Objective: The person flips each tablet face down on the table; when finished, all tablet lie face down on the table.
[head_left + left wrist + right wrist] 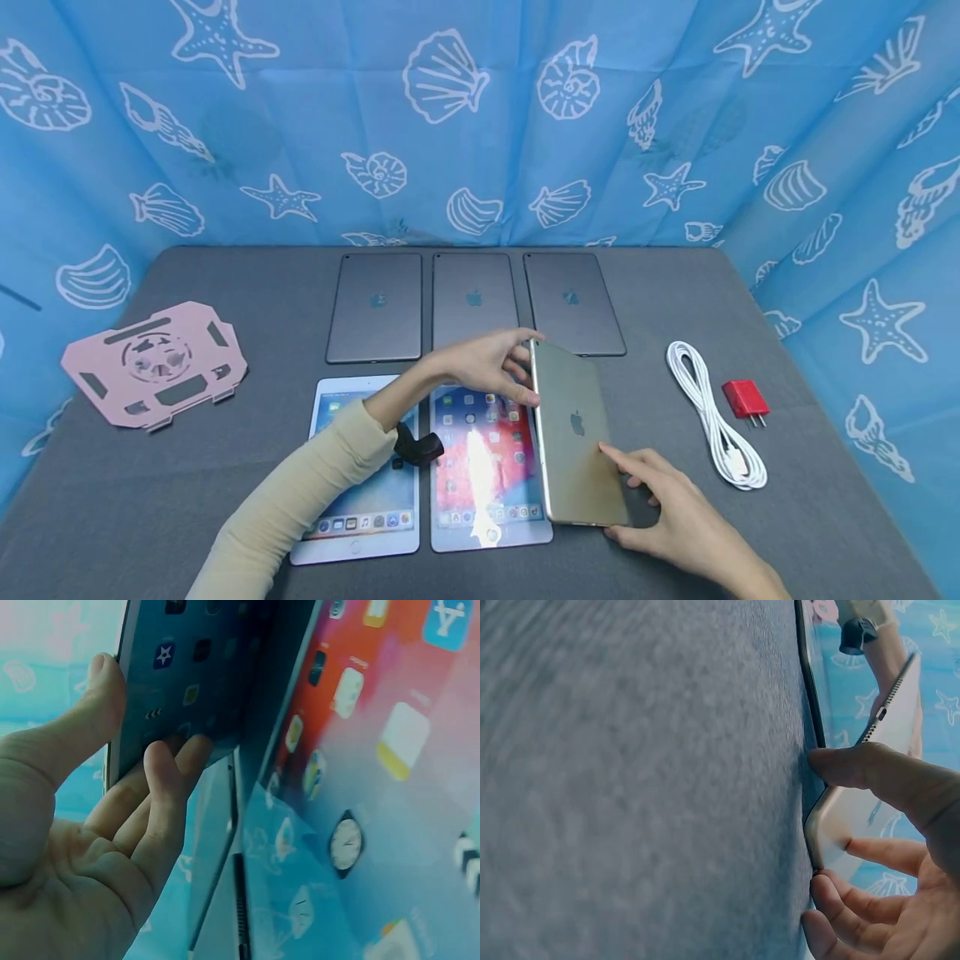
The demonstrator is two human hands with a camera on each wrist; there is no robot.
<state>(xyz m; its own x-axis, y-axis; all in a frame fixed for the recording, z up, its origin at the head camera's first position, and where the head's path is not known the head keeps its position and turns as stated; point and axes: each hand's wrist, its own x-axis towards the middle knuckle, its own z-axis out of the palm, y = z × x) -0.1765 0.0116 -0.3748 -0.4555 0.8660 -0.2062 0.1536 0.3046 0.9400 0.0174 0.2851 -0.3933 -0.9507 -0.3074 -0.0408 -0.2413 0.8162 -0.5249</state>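
A gold-backed tablet (573, 442) stands tilted on the right of the front row, its left side raised and its back facing up. Along that raised side my left hand (491, 362) grips it near the top; the left wrist view shows the thumb at the edge and fingers under the lit screen (217, 652). At the lower right corner, my right hand (667, 508) holds the tablet, thumb at the bottom edge and index fingertip on the back. Beside it lies a white tablet (491, 467) with a red-and-blue screen. Another white tablet (356, 500) is partly hidden under my left forearm.
Behind, a row has a dark grey tablet (375, 308), a second one (472, 292) and a third (573, 304), backs up. A pink tablet case (157, 362) lies left. On the right are a coiled white cable (712, 417) and a red charger plug (744, 398). The blue curtain (480, 125) borders the table.
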